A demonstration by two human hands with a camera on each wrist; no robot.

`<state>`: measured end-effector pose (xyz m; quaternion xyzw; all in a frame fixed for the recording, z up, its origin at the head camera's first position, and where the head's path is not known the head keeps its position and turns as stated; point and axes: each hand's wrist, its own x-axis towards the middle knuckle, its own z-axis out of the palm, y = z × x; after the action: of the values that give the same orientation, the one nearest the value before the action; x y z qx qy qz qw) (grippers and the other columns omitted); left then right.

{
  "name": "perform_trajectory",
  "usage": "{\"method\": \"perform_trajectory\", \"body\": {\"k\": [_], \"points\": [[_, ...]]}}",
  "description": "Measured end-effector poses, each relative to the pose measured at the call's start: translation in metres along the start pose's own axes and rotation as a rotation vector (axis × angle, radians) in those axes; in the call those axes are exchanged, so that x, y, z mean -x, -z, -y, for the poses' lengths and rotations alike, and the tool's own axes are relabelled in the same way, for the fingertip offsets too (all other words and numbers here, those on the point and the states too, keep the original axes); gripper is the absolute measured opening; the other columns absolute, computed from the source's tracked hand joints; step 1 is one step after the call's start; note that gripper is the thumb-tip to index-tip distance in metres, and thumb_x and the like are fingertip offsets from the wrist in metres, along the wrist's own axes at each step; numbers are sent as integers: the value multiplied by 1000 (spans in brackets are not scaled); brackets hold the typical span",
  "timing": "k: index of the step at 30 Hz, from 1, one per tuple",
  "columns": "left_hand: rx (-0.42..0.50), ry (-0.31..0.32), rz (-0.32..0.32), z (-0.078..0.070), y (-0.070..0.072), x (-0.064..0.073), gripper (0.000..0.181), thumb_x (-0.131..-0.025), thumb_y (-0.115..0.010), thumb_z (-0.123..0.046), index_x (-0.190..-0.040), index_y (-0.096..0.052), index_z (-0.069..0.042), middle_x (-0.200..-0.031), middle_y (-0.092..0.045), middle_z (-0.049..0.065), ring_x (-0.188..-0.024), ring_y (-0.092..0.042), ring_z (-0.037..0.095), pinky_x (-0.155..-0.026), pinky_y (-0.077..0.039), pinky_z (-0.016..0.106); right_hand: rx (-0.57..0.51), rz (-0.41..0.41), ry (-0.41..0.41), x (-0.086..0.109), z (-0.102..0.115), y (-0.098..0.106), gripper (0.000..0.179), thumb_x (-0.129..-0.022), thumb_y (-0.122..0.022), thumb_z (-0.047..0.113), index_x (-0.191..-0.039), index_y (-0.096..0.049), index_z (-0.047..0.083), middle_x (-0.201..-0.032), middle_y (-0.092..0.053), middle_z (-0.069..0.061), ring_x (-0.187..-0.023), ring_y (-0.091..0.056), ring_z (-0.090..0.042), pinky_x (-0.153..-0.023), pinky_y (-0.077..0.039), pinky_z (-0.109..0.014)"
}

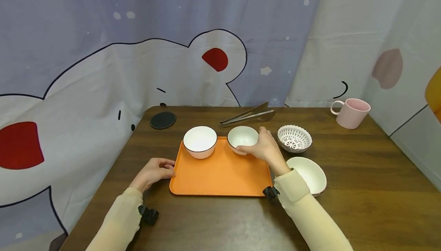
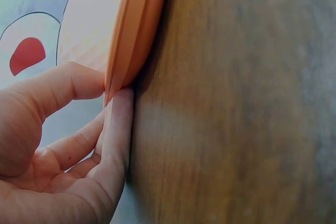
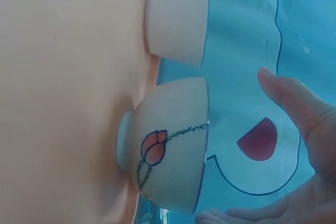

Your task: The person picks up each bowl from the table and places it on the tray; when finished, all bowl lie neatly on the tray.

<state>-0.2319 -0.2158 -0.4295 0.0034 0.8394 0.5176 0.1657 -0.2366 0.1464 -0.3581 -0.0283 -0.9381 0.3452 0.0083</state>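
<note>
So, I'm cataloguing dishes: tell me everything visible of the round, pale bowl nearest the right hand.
This round, pale, ceramic-looking bowl has a dark rim, small foot and red flower bud with green trailing specks outside. It's empty, upright on the rectangular orange tray, right of a round white bowl. The right hand spans its rim; contact is unclear.

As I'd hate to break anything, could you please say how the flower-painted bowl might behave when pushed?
The flower-painted bowl is probably stiff and possibly fragile, given its ceramic-looking wall. Its narrow foot beneath a wider rim suggests it could tip if pushed high. It may slide on the smooth orange tray.
</note>
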Motion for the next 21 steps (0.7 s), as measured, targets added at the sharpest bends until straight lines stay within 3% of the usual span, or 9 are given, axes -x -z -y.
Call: {"method": "perform_trajectory", "body": {"k": [11,21], "points": [[-9,10,-1,-2,-1,1,47,-82,-72,-2,-126,-58,9,-96,-61,10,-84,-58,17,-78,-57,29,-17,-14,52,9,-2,2,105,-66,-86,46,-140,-36,-9,-134,-48,-28,-116,-54,-40,-97,-46,-51],[-3,1,0,-1,-1,0,47,-82,-72,0,-126,-58,10,-96,-60,10,-84,-58,16,-77,-57,28,-20,-15,115,19,-4,4,100,-67,-86,46,-136,-39,-10,-128,-52,-28,-111,-53,-37,-95,-46,-50]]}}
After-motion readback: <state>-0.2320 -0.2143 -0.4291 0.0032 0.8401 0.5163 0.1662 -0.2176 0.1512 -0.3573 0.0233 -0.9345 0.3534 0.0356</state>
